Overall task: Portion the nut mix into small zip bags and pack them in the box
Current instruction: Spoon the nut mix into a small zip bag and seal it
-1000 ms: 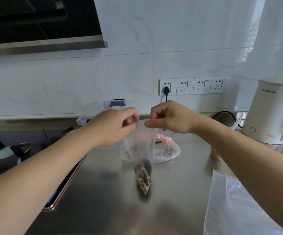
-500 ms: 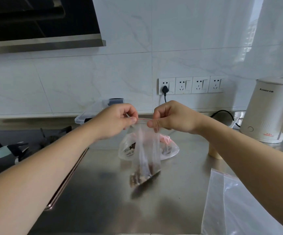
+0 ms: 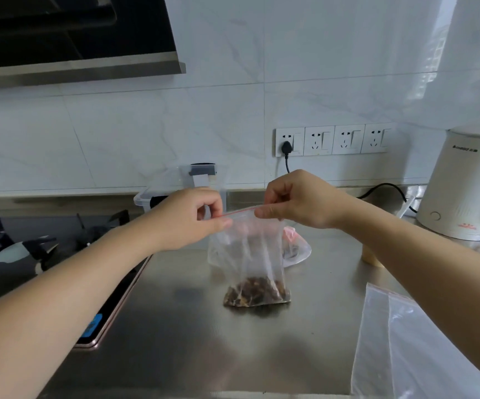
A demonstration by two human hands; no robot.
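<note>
Hands pinching a small bag's zip strip, nuts at risk of spilling

Left hand (image 3: 192,217) and right hand (image 3: 296,200) each pinch the top of the bag (image 3: 254,263) above mid-worktop (image 3: 175,326); a half-pressed seal could leak nuts (image 3: 257,292) once packed in the box (image 3: 175,182) at the back edge.

Both arms reach forward, the left hand (image 3: 188,218) and right hand (image 3: 296,201) pinching, thumbs against forefingers.

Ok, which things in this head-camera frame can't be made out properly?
- Clear plastic storage box: interior hidden behind the left hand.
- Larger clear bag of nut mix: mostly hidden behind the small clear zip bag.
- Flat clear zip bags: cut off by the bottom edge.
- Small bag's red zip strip: sealed or not, unclear.
</note>
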